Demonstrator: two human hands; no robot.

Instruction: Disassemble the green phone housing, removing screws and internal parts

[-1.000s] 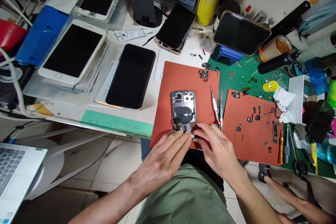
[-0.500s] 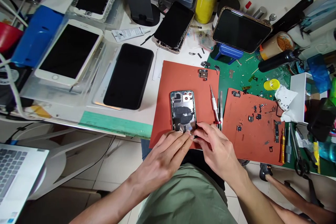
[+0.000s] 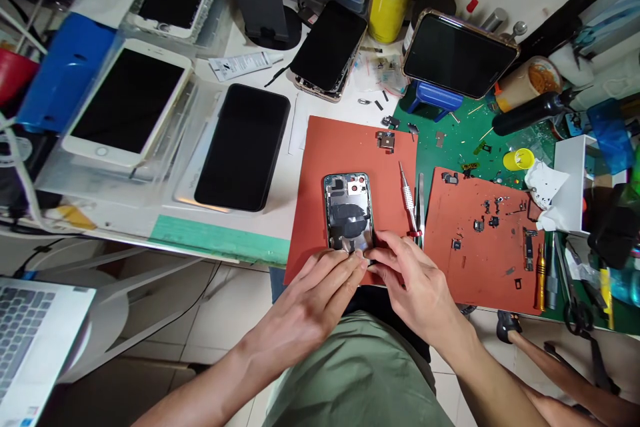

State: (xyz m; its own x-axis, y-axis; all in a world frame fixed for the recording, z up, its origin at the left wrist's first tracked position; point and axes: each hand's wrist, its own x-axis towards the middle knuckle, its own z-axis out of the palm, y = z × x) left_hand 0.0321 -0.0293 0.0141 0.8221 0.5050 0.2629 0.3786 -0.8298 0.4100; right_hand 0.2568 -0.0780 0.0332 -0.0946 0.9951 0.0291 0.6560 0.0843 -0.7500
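Observation:
An opened phone housing (image 3: 349,203), its inside facing up, lies on the red-brown mat (image 3: 313,167). My left hand (image 3: 320,290) covers its lower end, fingers pressed together and gripping the bottom edge. At the lower right corner, my right hand (image 3: 413,277) pinches with thumb and forefinger on the housing's edge; any small part between those fingertips is hidden. Right of the housing lie a silver screwdriver (image 3: 408,199) and metal tweezers (image 3: 421,203). Near the mat's top edge sits a small metal phone part (image 3: 385,140).
A second mat (image 3: 450,260) on the right carries several tiny phone parts and a yellow screwdriver (image 3: 541,277). Several phones lie to the left, including a black one (image 3: 243,147). A phone on a blue stand (image 3: 460,53) faces me. Another person's leg (image 3: 555,363) shows at lower right.
The view has shifted slightly. Both hands stay at the housing's lower end, with hardly any movement of the fingers.

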